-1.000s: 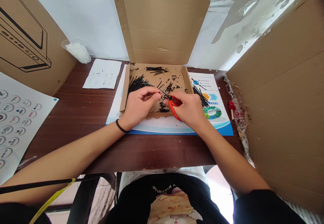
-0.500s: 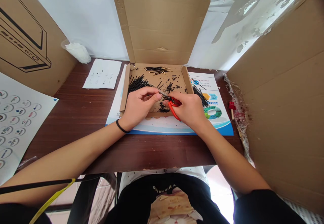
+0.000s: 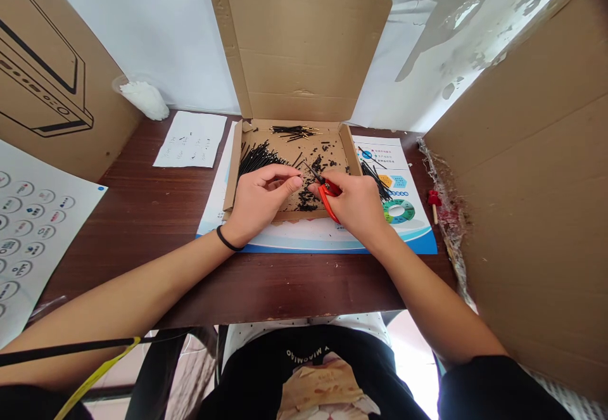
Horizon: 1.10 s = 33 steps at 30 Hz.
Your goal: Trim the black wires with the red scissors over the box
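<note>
My right hand (image 3: 354, 199) is closed on red-handled scissors (image 3: 327, 199), their dark blades pointing up and left. My left hand (image 3: 263, 197), with a black band at the wrist, pinches something too small to make out, just left of the blade tips. Both hands are over the front of an open cardboard box (image 3: 352, 147). Inside it a pile of thin black sticks (image 3: 259, 157) fills the left side, a smaller bunch (image 3: 295, 132) lies at the back, and small black scraps (image 3: 308, 200) are scattered around the middle.
More black sticks (image 3: 375, 179) rest on a printed sheet (image 3: 418, 241) right of the box. A white paper (image 3: 190, 139) and a cup of white material (image 3: 145, 99) stand at the left. Large cardboard panels flank the dark table (image 3: 285, 287); a red object (image 3: 434, 198) lies far right.
The scissor blades have swung up and away from my left fingertips. Both hands remain in almost the same place, and the view has shifted slightly.
</note>
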Each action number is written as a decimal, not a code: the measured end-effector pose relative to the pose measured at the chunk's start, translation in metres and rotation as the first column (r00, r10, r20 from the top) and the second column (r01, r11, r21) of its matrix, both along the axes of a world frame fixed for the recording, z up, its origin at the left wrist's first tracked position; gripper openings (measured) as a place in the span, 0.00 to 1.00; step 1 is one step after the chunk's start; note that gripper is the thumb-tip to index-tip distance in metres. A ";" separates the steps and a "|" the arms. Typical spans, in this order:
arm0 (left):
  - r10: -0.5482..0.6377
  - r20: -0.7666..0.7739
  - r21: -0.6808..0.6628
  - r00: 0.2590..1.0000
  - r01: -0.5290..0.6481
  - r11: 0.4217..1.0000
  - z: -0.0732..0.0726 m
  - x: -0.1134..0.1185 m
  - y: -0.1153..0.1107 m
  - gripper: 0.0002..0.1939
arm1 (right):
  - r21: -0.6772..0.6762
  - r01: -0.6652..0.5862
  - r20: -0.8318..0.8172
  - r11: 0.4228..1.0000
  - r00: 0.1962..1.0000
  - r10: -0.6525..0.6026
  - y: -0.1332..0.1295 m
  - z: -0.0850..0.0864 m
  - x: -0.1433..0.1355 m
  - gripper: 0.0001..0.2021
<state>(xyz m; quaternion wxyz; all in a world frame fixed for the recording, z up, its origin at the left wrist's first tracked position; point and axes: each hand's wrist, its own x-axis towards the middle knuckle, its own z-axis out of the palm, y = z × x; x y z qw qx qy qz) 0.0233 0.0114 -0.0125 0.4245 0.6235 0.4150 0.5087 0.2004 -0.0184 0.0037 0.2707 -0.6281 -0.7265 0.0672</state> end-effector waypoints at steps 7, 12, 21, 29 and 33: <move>-0.010 0.043 -0.002 0.999 0.010 1.000 0.000 0.001 0.001 0.16 | -0.035 -0.064 -0.104 0.997 0.993 0.060 -0.002 0.004 -0.002 0.13; 0.011 0.026 -0.003 1.000 -0.011 1.000 0.002 0.001 0.000 0.15 | -0.001 -0.077 -0.069 0.997 0.995 0.077 -0.002 0.002 -0.002 0.12; 0.021 0.014 -0.017 1.000 -0.021 1.000 0.000 0.001 0.000 0.14 | 0.034 -0.061 0.025 0.998 0.998 0.060 -0.001 -0.002 -0.002 0.14; -0.027 0.129 -0.091 0.991 0.038 0.995 0.000 0.003 0.002 0.18 | 0.008 0.015 -0.290 1.000 0.957 -0.012 0.001 -0.002 0.000 0.15; -0.092 0.291 -0.156 0.952 0.142 0.977 -0.005 0.002 0.009 0.20 | -0.092 -0.065 -0.565 0.994 0.825 0.002 0.003 -0.004 -0.004 0.19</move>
